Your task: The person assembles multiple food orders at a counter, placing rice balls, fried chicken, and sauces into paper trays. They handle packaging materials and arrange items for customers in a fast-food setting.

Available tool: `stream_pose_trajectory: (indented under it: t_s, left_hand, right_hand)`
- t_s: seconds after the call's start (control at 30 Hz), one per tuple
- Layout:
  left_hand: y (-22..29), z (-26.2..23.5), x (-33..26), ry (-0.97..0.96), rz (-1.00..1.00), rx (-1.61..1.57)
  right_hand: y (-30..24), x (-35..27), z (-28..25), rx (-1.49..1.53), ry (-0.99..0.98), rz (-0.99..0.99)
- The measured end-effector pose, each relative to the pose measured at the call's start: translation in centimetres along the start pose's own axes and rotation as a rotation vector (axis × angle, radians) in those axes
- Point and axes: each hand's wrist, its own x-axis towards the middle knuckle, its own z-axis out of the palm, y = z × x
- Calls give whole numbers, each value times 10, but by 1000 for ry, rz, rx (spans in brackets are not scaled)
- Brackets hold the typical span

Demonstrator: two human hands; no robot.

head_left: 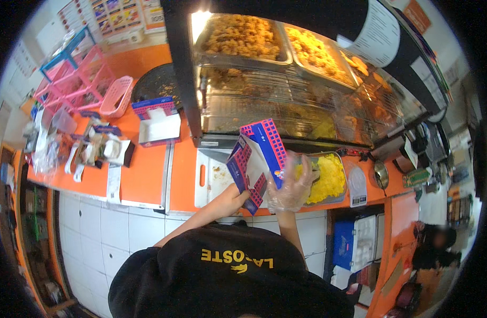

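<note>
My left hand (234,199) grips the lower edge of a red and blue checkered cardboard food box (256,159), which stands tilted and half unfolded over the counter edge. My right hand (294,185), in a clear plastic glove, holds the box's right side. Just behind the gloved hand sits a metal tray of yellow rice (328,177) on the orange counter (148,175). A white cutting board (214,177) lies to the left of the box.
A glass warming cabinet (286,79) with trays of fried food stands behind. An open food box (158,124) rests at left, near pink racks (76,85) and wrapped items. A metal scoop (381,174) lies to the right. Another person (437,244) stands at lower right.
</note>
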Motion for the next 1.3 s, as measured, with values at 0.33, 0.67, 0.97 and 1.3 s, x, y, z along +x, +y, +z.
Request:
stream_pose_trajectory:
  t_s: [0.33,0.67,0.97,1.3]
  left_hand:
    - [18,-9,-46,-319,-414,558]
    - [5,-102,-85,921,-26,738]
    - [-127,-132,-143,640,-435,545]
    - [-100,-242,-169,325,-243,72]
  right_hand:
    - [-16,-6,35,-327,-314,-76]
    - [-43,1,68,55,-818,383]
    - [-86,-70,133,405,-1180,353]
    - [-99,-31,165,1633,-1127,399]
